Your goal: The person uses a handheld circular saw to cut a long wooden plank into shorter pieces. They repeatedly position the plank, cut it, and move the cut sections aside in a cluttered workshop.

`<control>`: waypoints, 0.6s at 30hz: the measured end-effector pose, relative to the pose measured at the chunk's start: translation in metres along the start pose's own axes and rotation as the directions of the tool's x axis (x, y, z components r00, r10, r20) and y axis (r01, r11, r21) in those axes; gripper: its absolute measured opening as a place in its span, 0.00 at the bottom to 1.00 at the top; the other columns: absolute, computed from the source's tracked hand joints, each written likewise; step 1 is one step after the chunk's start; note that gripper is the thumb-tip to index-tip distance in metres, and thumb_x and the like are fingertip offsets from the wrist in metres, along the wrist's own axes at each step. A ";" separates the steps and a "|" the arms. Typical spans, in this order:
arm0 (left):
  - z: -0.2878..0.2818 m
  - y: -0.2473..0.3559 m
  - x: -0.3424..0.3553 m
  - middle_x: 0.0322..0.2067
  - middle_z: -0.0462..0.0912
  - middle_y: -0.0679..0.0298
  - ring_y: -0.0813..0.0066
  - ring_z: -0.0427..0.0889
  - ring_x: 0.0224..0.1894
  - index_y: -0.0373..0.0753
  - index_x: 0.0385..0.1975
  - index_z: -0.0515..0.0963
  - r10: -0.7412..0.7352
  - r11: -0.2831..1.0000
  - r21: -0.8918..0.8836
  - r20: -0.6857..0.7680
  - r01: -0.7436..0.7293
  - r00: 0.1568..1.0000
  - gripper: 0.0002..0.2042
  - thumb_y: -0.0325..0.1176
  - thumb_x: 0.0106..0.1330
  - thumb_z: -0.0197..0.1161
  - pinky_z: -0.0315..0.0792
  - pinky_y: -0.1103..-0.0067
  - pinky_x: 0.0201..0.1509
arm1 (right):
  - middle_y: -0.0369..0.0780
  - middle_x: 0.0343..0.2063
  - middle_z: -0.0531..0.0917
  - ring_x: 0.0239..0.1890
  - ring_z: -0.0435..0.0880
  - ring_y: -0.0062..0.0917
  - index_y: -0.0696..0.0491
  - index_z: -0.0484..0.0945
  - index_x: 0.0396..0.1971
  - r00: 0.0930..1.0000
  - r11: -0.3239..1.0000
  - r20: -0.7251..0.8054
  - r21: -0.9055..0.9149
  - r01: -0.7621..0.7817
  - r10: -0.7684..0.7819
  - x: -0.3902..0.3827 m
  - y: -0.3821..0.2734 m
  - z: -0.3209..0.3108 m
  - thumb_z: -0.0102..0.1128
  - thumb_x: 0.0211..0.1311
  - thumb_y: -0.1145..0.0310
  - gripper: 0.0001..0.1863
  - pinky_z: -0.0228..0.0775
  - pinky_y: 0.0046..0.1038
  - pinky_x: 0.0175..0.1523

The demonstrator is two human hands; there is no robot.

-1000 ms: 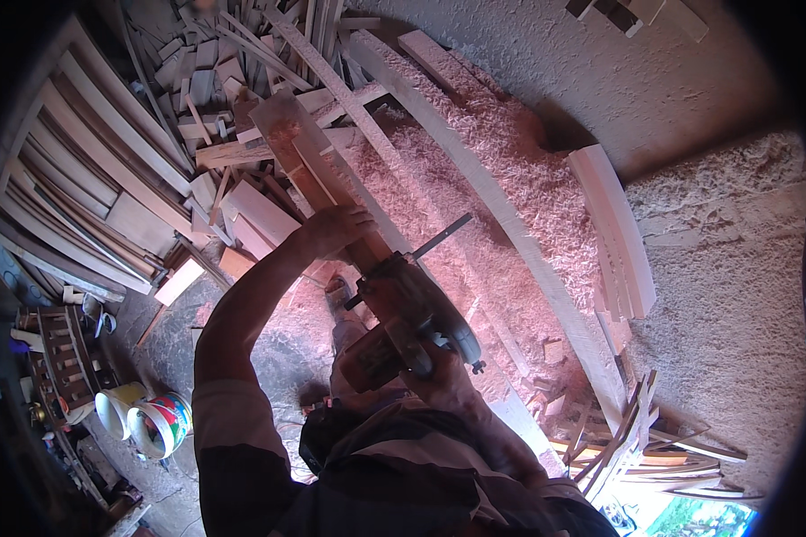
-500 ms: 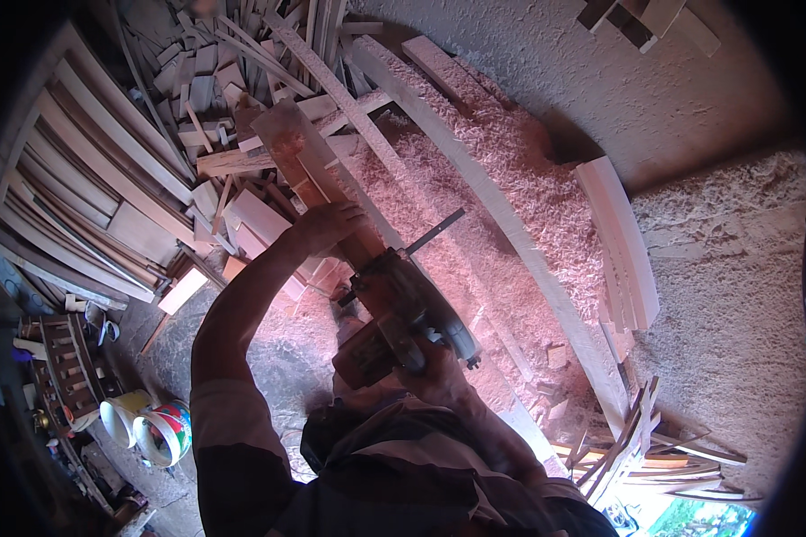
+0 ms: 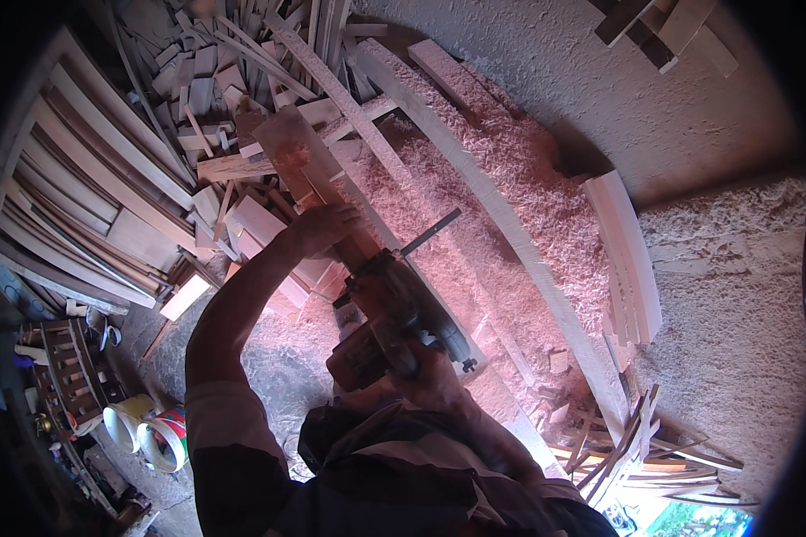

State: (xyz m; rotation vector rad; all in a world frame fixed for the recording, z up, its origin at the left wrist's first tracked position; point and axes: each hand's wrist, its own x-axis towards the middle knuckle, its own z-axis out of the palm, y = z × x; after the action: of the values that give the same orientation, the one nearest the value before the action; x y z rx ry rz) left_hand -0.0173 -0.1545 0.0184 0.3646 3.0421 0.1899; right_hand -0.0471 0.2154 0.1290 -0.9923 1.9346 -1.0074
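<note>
My left hand (image 3: 324, 231) presses on a long wooden board (image 3: 300, 148), its fingers lying across the top and closed over the edge. Just nearer to me, a circular saw (image 3: 387, 309) rests on the same board. My right hand (image 3: 428, 383) is wrapped round the saw's rear handle. A thin metal guide bar (image 3: 432, 231) sticks out to the right from the saw's front. The blade is hidden under the housing. Sawdust covers part of the board's far end.
Curved planks (image 3: 107, 161) are stacked at left, and wood offcuts (image 3: 204, 94) pile up at the far left. A long curved beam (image 3: 510, 228) crosses a heap of shavings (image 3: 510, 161) on the right. Two buckets (image 3: 163, 445) stand at lower left, by a slatted wooden piece (image 3: 70, 362).
The view has shifted slightly. Both hands and the saw keep nearly the same place on the board; any advance of the saw is too small to make out.
</note>
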 end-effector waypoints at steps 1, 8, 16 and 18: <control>-0.002 -0.002 -0.001 0.66 0.71 0.59 0.59 0.67 0.71 0.39 0.65 0.67 -0.016 1.000 -0.025 -0.007 0.016 1.000 0.47 0.44 0.42 0.83 0.66 0.69 0.75 | 0.53 0.38 0.87 0.43 0.88 0.46 0.57 0.77 0.56 0.999 1.000 0.017 -0.011 -0.029 0.030 0.002 -0.001 0.001 0.73 0.52 0.65 0.30 0.79 0.41 0.46; -0.003 -0.023 -0.004 0.63 0.74 0.63 0.66 0.70 0.68 0.41 0.61 0.70 -0.029 0.998 0.049 -0.070 0.033 0.997 0.44 0.44 0.39 0.82 0.68 0.73 0.73 | 0.53 0.34 0.86 0.39 0.88 0.48 0.56 0.78 0.55 1.000 0.999 -0.005 -0.046 -0.011 0.010 0.026 -0.012 0.008 0.72 0.54 0.63 0.28 0.80 0.42 0.43; -0.003 -0.056 -0.010 0.67 0.71 0.59 0.60 0.68 0.71 0.40 0.65 0.67 -0.019 0.999 0.040 -0.033 0.020 0.999 0.48 0.42 0.40 0.83 0.66 0.69 0.75 | 0.51 0.30 0.86 0.35 0.89 0.46 0.55 0.80 0.51 0.998 0.996 -0.045 -0.076 0.036 -0.040 0.055 -0.019 0.021 0.72 0.54 0.63 0.24 0.80 0.42 0.38; -0.004 -0.061 -0.011 0.67 0.71 0.59 0.60 0.68 0.71 0.40 0.65 0.68 -0.015 1.000 0.026 -0.029 0.015 0.999 0.47 0.42 0.39 0.83 0.67 0.69 0.74 | 0.51 0.30 0.86 0.35 0.89 0.46 0.55 0.80 0.51 0.998 0.996 -0.054 -0.073 0.041 -0.045 0.059 -0.020 0.024 0.72 0.54 0.63 0.24 0.80 0.42 0.38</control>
State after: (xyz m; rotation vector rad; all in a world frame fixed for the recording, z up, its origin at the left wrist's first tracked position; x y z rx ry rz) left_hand -0.0214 -0.2166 0.0151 0.3438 3.0771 0.1554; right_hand -0.0464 0.1491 0.1217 -1.0608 2.0150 -1.0053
